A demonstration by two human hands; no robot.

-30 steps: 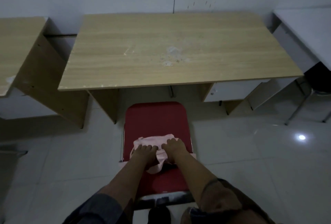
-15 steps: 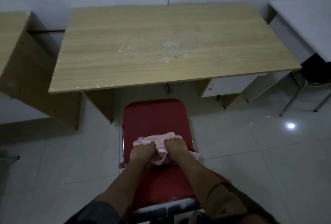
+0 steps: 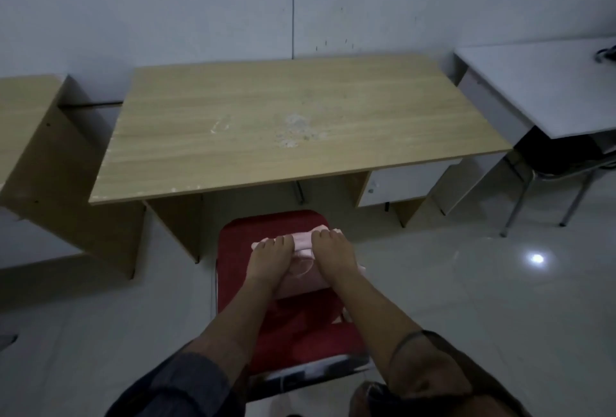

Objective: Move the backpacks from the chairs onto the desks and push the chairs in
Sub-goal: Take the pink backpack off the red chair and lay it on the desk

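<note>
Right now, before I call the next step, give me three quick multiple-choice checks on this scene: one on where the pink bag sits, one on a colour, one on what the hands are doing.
1. Where is the pink backpack?
A. On the wooden desk
B. On the seat of the chair
C. On the floor

2. What colour is the chair in front of the wooden desk?
A. Red
B. Black
C. Blue

3. What state are the hands in?
A. Both hang free of the bag
B. Only the left hand touches it
C. Both rest on the bag

Answers:
1. B, the bag lies on the chair seat, and nothing lies on the desk top.
2. A, the seat around the bag is plainly red.
3. C, the left hand and the right hand both lie on the pink fabric, side by side.
</note>
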